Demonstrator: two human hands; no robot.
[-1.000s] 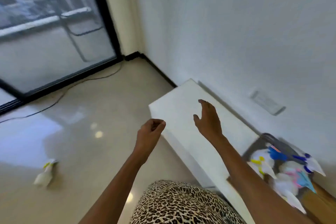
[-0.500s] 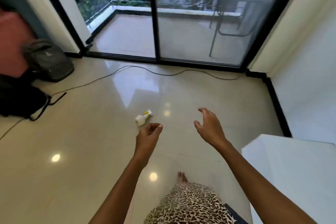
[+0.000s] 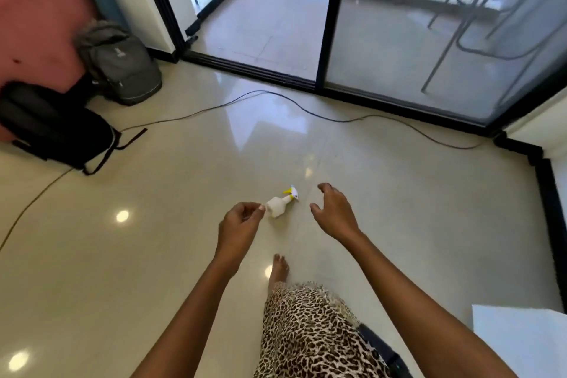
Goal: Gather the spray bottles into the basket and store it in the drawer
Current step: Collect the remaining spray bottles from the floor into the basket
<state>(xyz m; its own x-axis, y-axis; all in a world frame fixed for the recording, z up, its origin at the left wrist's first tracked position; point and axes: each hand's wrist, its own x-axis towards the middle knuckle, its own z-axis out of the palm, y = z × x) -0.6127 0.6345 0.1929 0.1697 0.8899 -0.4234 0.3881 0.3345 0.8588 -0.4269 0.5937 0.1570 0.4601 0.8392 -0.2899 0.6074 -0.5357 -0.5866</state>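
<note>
One glossy tiled floor (image 3: 159,255) fills the view. Both hands hang above it, empty: right hand (image 3: 334,212) with fingers (image 3: 324,186) spread and curled, left hand (image 3: 241,224) loosely pinched. Between them, at the left fingertips' two o'clock, a white spray bottle (image 3: 279,204) lies on its side.

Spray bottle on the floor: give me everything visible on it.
The spray bottle is small, with a white, plastic-looking body and a white trigger head with yellow parts and a bluish tip. It lies on its side on the glossy tiled floor, head pointing away from the person. Neither hand appears to grip it; contact with the left fingertips is unclear.
</note>
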